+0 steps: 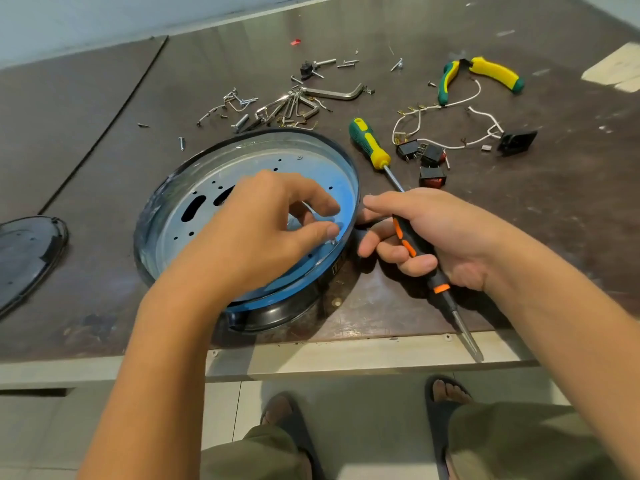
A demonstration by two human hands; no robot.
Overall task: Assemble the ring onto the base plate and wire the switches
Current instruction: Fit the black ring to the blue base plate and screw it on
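Dark worktable [104, 133]: ring [277, 140] over base plate [242, 164] at centre; judged light, stiff, sharp-rimmed, best steadied by the wall; left hand [263, 230] pinching small screw [333, 241]; right hand [433, 237] gripping screwdriver [420, 258]; switches [431, 155] lying apart, unwired.

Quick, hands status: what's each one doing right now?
Left hand: pinching a small screw inside the ring, over the base plate.
Right hand: gripping the black-and-orange screwdriver.
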